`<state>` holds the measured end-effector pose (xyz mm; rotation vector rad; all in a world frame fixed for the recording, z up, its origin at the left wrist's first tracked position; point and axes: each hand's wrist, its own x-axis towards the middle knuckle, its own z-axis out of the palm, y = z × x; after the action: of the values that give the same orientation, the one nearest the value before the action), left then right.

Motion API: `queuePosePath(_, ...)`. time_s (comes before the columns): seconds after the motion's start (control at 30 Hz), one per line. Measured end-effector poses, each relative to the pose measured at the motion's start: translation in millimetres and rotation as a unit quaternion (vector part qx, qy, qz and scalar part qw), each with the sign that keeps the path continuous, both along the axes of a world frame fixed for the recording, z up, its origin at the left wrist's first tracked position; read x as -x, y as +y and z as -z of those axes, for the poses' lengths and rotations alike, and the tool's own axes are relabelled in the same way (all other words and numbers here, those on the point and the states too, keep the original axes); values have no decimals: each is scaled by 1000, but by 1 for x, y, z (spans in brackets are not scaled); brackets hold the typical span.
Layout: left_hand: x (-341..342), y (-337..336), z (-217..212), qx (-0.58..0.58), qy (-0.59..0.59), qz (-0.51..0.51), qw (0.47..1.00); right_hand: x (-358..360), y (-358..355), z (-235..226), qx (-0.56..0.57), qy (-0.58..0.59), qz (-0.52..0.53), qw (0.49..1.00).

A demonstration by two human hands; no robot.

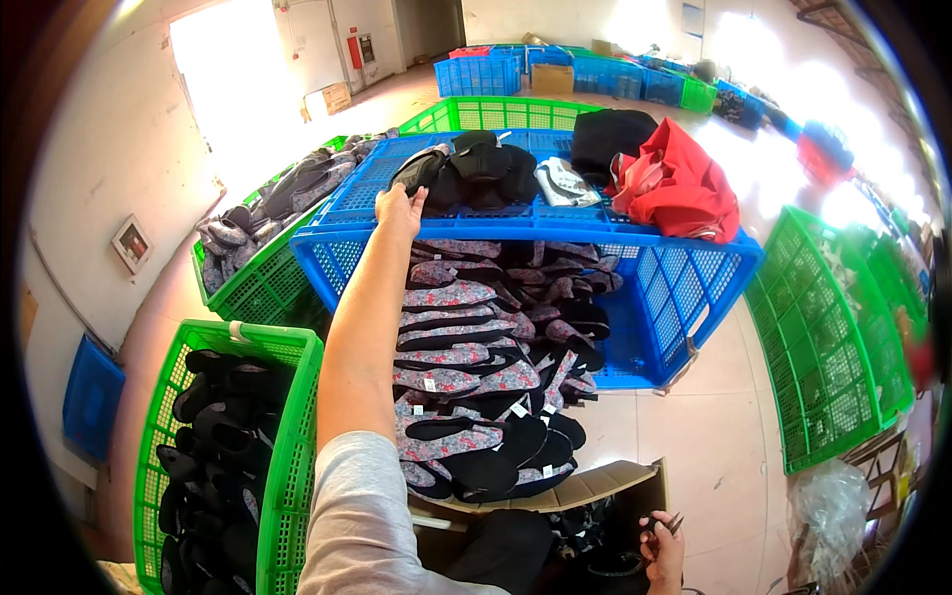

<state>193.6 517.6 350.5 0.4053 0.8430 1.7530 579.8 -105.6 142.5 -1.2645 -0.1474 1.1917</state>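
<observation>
My left hand (400, 205) reaches forward to the top of a blue crate (555, 230) lying on its side. Its fingers grip the near end of a dark shoe (420, 167). Beside that lie more black shoes (483, 161) and a white-and-grey packet (565, 182). Low at the right, my right hand (662, 557) is closed round small dark thread snips (674, 523), their tips poking up past the fingers. Between the arms, floral grey-and-pink shoes (451, 295) with black soles and small white tags are stacked in and out of the crate's open side.
A red cloth bag (684, 188) and a black bundle (607, 139) rest on the crate. Black shoes fill a green crate (288, 456) at left. An open cardboard box (605, 483) stands in front of me. Another green crate (813, 337) is at right.
</observation>
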Motion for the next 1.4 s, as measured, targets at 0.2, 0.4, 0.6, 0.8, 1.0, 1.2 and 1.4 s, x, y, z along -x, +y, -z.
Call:
queuePosePath(0.2,1,-12,-1,16,120,4,993,-4,-1,7,1,-12,-8,1000)
queuePosePath(0.4,1,-22,-1,10,204,34,978,-2,-1,3,4,-16,-12,1000)
queuePosePath(0.6,-1,-33,-2,6,233,25,972,-3,-2,4,-1,-14,-14,1000)
queuePosePath(0.8,2,-39,1,-7,248,32,968,-2,-3,1,-3,-15,-13,1000)
queuePosePath(1.0,8,-43,-1,9,269,39,962,-1,-2,-2,5,-18,-10,1000)
queuePosePath(1.2,13,-52,1,14,298,45,953,-1,-4,0,-4,-12,-11,1000)
queuePosePath(1.4,20,-67,0,16,315,68,947,-1,-5,1,-8,-12,-18,1000)
